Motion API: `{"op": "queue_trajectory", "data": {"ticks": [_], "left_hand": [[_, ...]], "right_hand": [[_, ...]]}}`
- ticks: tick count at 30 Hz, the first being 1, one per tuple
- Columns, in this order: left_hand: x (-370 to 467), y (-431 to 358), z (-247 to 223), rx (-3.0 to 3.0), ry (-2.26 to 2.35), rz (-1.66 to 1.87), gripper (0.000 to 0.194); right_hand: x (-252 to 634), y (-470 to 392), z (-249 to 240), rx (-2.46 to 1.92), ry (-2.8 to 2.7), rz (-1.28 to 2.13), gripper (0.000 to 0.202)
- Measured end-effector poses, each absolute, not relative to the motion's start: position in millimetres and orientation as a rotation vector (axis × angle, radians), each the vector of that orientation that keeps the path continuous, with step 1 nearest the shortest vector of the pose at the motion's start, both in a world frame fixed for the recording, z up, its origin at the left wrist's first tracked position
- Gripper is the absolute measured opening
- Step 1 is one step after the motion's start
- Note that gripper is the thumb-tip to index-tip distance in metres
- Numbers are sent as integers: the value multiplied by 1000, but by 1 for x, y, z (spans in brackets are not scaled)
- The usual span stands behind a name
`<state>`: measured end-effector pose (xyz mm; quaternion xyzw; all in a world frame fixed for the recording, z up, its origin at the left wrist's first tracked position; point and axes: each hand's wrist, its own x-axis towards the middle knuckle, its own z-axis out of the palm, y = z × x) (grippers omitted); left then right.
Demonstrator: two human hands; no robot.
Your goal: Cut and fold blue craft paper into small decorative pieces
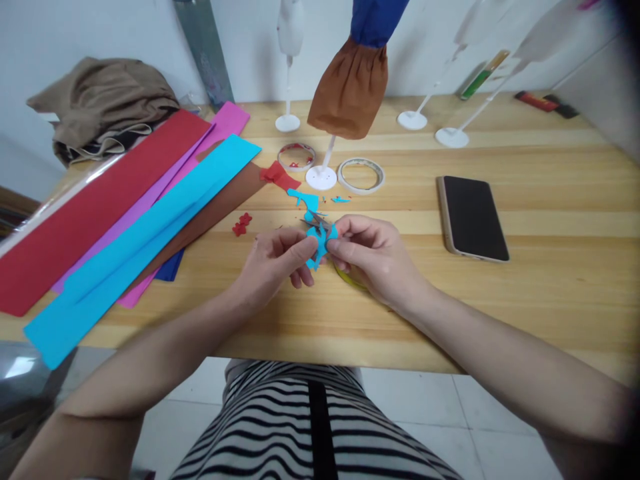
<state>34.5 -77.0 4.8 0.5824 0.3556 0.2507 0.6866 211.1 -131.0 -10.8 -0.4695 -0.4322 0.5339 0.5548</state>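
Item: bright-blue cut piece (321, 245), paper-like, small, matte, of one plain colour. Outline irregular, with pointed lobes, a cleft at the upper edge and a narrowed lower end; exact shape partly hidden by fingertips.

Location: between the two hands, above the near part of a pale wooden counter (550, 287).

Left hand (280, 257): thumb and forefinger pinching the piece at its left side, remaining fingers curled beneath.

Right hand (373, 253): thumb and forefinger pinching the right side, other fingers folded in.

Scissors (320, 219): dark blades just beyond the piece, yellow handle partly under the right hand; whether that hand bears on them cannot be told.

Adjacent: bright-blue offcut (309, 202), ragged, beyond the blades; two red flower-shaped cutouts (239, 229), near the left hand; red strip (281, 176), crumpled, farther off.

Farther left: long blue sheet (145, 243), same hue as the held piece, lying across other coloured sheets.
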Motion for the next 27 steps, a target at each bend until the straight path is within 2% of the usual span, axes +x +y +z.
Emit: {"op": "queue_trajectory", "data": {"ticks": [8, 17, 27], "left_hand": [[38, -76, -4, 1241, 876, 648, 36], [38, -74, -3, 1185, 828, 630, 40], [38, -75, -3, 1124, 771, 567, 44]], "right_hand": [[213, -131, -16, -1138, -1045, 1280, 36], [212, -132, -11, -1183, -1085, 1277, 22], [211, -130, -13, -1219, -1091, 1232, 19]]}}
